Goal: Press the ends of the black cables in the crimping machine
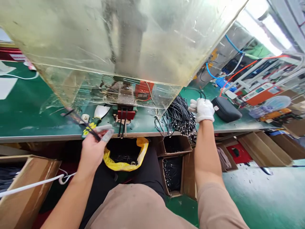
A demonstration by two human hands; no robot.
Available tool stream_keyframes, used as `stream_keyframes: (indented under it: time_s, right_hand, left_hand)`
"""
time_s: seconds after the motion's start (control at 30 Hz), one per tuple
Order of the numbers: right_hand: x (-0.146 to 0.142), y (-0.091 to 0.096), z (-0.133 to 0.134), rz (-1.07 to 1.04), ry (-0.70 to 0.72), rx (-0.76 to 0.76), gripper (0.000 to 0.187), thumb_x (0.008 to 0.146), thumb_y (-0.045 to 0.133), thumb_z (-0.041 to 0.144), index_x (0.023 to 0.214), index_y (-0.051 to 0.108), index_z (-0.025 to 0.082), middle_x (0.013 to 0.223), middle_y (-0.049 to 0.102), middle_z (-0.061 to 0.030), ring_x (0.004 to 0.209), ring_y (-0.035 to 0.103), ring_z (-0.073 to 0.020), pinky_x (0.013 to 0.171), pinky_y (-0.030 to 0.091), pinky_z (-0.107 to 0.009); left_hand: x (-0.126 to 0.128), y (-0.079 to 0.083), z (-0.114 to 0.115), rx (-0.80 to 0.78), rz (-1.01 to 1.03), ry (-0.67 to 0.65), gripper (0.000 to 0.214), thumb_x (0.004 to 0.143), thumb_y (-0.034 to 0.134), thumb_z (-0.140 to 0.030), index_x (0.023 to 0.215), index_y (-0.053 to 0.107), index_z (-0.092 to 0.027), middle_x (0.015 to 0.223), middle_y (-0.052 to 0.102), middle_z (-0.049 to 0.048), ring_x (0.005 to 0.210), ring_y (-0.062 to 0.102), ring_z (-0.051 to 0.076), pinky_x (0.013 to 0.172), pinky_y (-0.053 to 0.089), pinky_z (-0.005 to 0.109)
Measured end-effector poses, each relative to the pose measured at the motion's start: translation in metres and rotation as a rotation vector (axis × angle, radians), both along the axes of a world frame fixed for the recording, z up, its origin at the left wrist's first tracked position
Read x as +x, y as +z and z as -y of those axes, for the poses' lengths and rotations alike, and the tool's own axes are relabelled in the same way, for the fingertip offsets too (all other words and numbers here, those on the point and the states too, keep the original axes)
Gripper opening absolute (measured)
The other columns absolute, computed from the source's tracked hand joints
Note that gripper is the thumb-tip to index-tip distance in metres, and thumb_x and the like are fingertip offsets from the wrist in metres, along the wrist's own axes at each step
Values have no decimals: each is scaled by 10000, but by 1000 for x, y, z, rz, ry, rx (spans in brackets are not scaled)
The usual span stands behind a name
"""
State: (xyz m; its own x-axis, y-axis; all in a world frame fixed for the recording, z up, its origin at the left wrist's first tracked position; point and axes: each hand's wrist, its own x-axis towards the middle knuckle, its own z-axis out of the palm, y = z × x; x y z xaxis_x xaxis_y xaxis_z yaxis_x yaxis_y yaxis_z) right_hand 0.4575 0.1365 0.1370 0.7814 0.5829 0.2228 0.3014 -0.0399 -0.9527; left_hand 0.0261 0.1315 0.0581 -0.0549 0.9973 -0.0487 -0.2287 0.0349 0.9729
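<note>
My left hand (96,143), with pale covers on some fingertips, is closed on a dark, thin black cable (81,121) that slants up to the left. Just beyond it lie green-and-yellow handles (89,129). My right hand (202,109) wears a white glove and rests beside a heap of black cables (182,116) with shiny ends. Its fingers curl, and a black cable loop (202,93) runs into its far side; the grip itself is partly hidden. Between the hands, black cable pieces (122,122) hang at a red block (126,114) under the machine.
A scratched clear guard (166,47) hangs over the machine. Below the bench edge are a yellow-rimmed bag (143,152), a cardboard box (160,173) of cables and another box (35,178) at left. A black case (226,109) stands right of my glove.
</note>
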Motion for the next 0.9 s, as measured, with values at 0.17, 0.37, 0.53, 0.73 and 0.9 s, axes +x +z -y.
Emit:
stream_keyframes:
  time_s: [0.17,0.37,0.53,0.73,0.9]
  right_hand:
    - [-19,-3,16,-439,302,73,185,962,638,258,829,517,214,801,636,-3,510,502,-65,420,487,-157]
    - [-60,-16,47,-669,523,144,18,994,617,253,1006,627,244,874,596,36,599,528,-41,560,537,-128]
    - [-93,-17,55,-602,645,177,131,932,685,347,994,590,281,825,487,44,612,493,-81,564,511,-182]
    - [-142,-21,76,-588,834,137,241,902,752,409,1015,560,314,776,503,34,641,561,-138,660,560,-342]
    - [-184,-55,88,-663,890,10,272,946,728,414,1128,570,288,971,729,-65,792,719,-228,785,607,-485]
  left_hand:
    - [32,-4,-39,-42,-256,-153,501,579,870,-562,831,669,-179,765,691,27,740,642,208,688,508,317]
    - [53,-23,-42,-28,-287,-345,415,640,820,-574,680,706,-177,734,751,72,777,679,257,700,512,330]
    - [47,-35,-17,-31,-299,-425,505,869,573,-606,615,676,-181,677,732,98,636,607,201,631,474,311]
    - [34,-41,8,-17,-286,-473,599,915,531,-657,543,633,-199,544,644,63,520,523,163,559,409,294]
    - [15,-37,17,-38,-237,-466,609,934,523,-664,555,636,-200,553,640,53,507,502,151,532,402,286]
